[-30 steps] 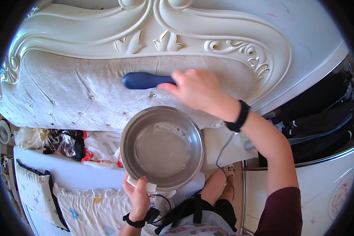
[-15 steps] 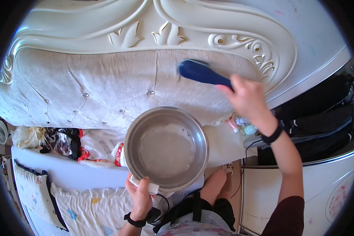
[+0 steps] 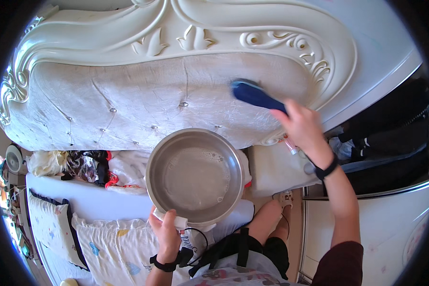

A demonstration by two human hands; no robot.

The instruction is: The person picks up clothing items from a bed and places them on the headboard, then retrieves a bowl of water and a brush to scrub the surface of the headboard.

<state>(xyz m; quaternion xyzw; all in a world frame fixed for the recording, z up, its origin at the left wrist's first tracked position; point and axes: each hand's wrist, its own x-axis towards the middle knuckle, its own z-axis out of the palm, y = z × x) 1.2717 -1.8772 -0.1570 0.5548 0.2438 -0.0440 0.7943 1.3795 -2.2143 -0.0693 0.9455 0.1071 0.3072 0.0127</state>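
Observation:
My right hand [image 3: 304,125] is closed round the handle of a dark blue brush [image 3: 255,95]. The brush head lies against the upper right part of the pale tufted headboard [image 3: 138,93], slightly blurred; its bristles are mostly hidden. With my left hand [image 3: 168,237] I grip the near rim of a round steel basin [image 3: 157,190], a folded white cloth [image 3: 172,219] between my fingers and the metal. Cloudy water [image 3: 195,178] with a few bubbles fills the bottom of the basin, which is held level below the headboard.
A cream carved frame [image 3: 195,35] borders the headboard. Clothes [image 3: 88,167] lie along its foot at the left, beside a bed with a pillow [image 3: 55,229]. At the right are a nightstand [image 3: 276,174] with a tube [image 3: 291,146] and a wardrobe [image 3: 362,229] with dark clothes.
The view has shifted a little. My right hand and the brush have moved slightly right and down over the headboard fabric. My left hand still grips the basin.

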